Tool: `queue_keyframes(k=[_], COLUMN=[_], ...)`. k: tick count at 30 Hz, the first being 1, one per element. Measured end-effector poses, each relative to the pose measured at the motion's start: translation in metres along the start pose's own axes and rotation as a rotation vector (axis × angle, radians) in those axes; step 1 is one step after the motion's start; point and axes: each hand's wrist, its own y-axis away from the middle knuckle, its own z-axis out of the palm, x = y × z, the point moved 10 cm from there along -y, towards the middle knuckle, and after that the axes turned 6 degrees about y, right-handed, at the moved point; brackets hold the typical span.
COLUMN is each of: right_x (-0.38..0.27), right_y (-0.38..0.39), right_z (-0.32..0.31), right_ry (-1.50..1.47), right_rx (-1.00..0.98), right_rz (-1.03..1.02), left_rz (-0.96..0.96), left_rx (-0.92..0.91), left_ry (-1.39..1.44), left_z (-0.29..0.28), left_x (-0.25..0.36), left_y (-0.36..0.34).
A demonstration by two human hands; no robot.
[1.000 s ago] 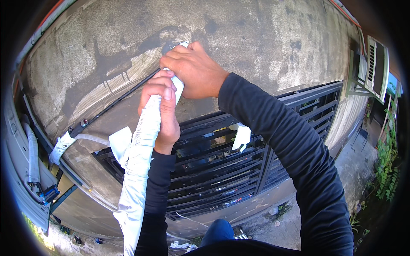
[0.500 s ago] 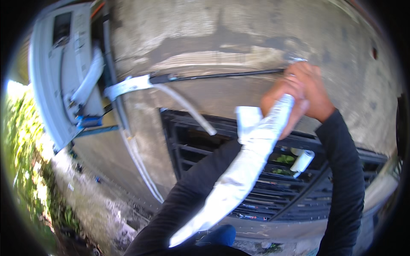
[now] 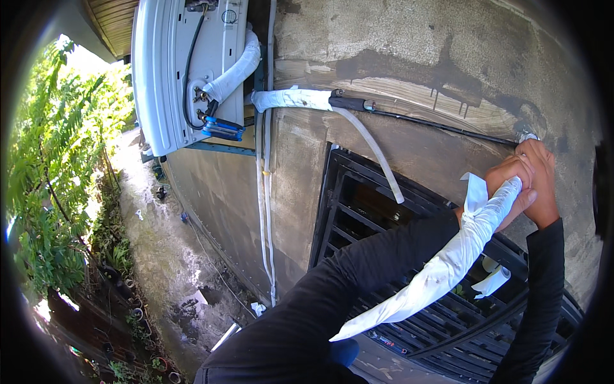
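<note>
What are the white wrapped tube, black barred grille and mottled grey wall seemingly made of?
White wrapped tube: probably thin plastic tape outside, satiny, with fine wrinkles; core hidden. Black barred grille: likely painted metal, from its straight bars and faint sheen. Mottled grey wall: apparently cement render, matte, rough and stained.

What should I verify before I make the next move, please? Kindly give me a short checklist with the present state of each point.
1. Left hand closed around the white wrapped tube: ok.
2. Right hand firmly gripping: cannot tell; it is close against the left hand, and its fingers are partly hidden.
3. Loose white strip lying flat on the tube: not ok; it sticks out.
4. Lower end of the pale hose secured: not ok; it hangs free.
5. Far end of the black cable fixed: cannot tell; the place near the hands is unclear.
6. Blue tool away from both hands: ok; it is beside the white metal box.
</note>
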Motion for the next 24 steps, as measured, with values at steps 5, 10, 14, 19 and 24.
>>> queue_keyframes(k=[5,10,14,19,24], right_x=[-0.002,-0.005,-0.009,-0.004,0.000], right_y=[-0.002,-0.004,-0.003,0.002,0.005], right_z=[-0.001,-0.004,-0.004,-0.001,0.003], right_ry=[-0.014,-0.050,-0.027,-0.041,-0.048], right_rx=[-0.048,-0.052,-0.063,-0.055,-0.071], right_rz=[0.009,0.021,-0.005,-0.001,0.004], left_rz=[-0.039,-0.050,-0.011,-0.033,-0.036], left_rx=[0.007,-0.009,-0.034,-0.153,-0.264], left_ry=[-0.048,-0.012,-0.035,-0.058,-0.092], left_z=[0.000,0.001,0.000,0.000,0.003], left_x=[-0.002,0.002,0.008,0.004,0.005], left_y=[0.000,-0.003,-0.002,0.001,0.002])
